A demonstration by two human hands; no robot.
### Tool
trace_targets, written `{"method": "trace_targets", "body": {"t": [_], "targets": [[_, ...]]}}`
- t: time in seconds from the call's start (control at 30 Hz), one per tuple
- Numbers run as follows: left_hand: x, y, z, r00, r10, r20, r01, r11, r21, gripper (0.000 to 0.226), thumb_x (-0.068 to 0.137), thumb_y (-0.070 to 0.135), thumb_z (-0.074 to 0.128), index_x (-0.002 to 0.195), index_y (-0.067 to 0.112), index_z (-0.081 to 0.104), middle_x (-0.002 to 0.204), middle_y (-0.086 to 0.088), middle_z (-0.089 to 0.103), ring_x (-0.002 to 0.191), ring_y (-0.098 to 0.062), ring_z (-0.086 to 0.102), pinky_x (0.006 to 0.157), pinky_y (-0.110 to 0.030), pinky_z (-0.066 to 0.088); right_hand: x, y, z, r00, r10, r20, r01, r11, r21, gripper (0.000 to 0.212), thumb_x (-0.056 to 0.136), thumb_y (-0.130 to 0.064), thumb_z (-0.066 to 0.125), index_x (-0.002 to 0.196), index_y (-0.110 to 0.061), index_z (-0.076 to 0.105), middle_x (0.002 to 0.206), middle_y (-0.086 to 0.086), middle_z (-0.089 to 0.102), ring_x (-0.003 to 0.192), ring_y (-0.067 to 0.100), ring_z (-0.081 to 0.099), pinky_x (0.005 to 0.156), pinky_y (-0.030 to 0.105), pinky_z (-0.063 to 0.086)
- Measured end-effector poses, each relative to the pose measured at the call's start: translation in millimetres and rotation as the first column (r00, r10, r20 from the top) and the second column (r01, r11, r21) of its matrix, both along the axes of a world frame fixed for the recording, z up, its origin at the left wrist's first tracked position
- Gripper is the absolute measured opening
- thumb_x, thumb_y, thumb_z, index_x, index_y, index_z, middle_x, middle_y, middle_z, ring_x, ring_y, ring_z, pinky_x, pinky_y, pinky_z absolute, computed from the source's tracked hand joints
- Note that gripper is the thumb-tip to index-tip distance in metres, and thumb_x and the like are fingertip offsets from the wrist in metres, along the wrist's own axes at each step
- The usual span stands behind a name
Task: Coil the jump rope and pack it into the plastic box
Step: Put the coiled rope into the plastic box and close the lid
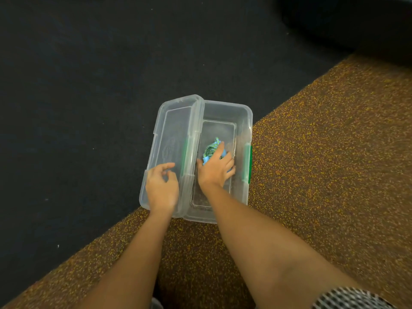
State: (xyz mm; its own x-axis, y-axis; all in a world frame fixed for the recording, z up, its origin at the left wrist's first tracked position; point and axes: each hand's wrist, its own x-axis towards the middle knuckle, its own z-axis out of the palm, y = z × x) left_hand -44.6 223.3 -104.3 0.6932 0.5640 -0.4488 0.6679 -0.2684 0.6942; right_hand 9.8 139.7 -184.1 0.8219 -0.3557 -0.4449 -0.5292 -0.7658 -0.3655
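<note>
The right hand (215, 169) presses spread fingers on the bunched jump rope (210, 150) inside the clear plastic box (243, 121). The left hand (161, 186) hangs loose over the open lid (169, 130), holding nothing

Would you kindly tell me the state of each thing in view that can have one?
plastic box: open, standing on the floor
lid: swung open to the left
jump rope: bundled, inside the box
green latch: unfastened
right hand: in the box, resting on the rope; whether it grips is unclear
left hand: over the lid, fingers loosely curled, holding nothing
</note>
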Motion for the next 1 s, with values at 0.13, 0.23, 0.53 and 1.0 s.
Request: {"method": "trace_targets", "body": {"t": [0.13, 0.23, 0.53, 1.0], "targets": [[2.2, -1.3, 1.0, 1.0, -0.007, 0.006, 0.007, 1.0, -0.007, 0.028, 0.09, 0.006, 0.043, 0.107, 0.014, 0.063, 0.125, -0.008, 0.052, 0.117, -0.021, 0.051, 0.1, -0.032, 0.036, 1.0, -6.1, -0.3, 0.999, 0.035, 0.002, -0.035, 0.999, 0.025, 0.098, 0.08, -0.047, 0.061, 0.149, -0.016, -0.001, 0.151, 0.015, 0.017, 0.142, 0.032, 0.014, 0.115, 0.047, 0.011], [2.2, -1.6, 1.5, 1.0, -0.006, 0.002, 0.006, 1.0, -0.012, 0.028, 0.09, 0.006, 0.042, 0.107, 0.014, 0.063, 0.125, -0.007, 0.052, 0.116, -0.02, 0.051, 0.1, -0.031, 0.036, 1.5, -7.2, 0.6, 0.998, 0.055, 0.008, -0.055, 0.997, 0.06, 0.099, 0.08, -0.049, 0.058, 0.149, -0.015, -0.005, 0.153, 0.016, 0.013, 0.143, 0.033, 0.008, 0.115, 0.048, 0.007], [1.9, 5.6, 5.7, 1.0, 0.025, 0.014, -0.025, 0.999, -0.024, 0.028, 0.09, 0.007, 0.042, 0.108, 0.015, 0.062, 0.125, -0.007, 0.053, 0.116, -0.02, 0.05, 0.1, -0.035, 0.039, -1.4, -13.4, 17.9, 0.999, 0.03, 0.026, -0.034, 0.982, 0.185, 0.083, 0.089, -0.05, 0.044, 0.15, -0.014, -0.002, 0.158, 0.014, 0.004, 0.146, 0.031, -0.003, 0.118, 0.043, -0.003], [5.0, 6.1, 21.5, 0.996, 0.075, 0.053, -0.072, 0.996, -0.051, 0.027, 0.089, 0.009, 0.042, 0.106, 0.016, 0.062, 0.119, -0.006, 0.056, 0.105, -0.017, 0.054, 0.097, -0.039, 0.044, -9.8, 16.6, 67.3, 0.983, -0.156, 0.096, 0.086, 0.856, 0.51, 0.05, 0.088, -0.041, 0.054, 0.118, -0.001, 0.055, 0.107, 0.019, 0.062, 0.104, 0.032, 0.057, 0.097, 0.042, 0.042]]}}
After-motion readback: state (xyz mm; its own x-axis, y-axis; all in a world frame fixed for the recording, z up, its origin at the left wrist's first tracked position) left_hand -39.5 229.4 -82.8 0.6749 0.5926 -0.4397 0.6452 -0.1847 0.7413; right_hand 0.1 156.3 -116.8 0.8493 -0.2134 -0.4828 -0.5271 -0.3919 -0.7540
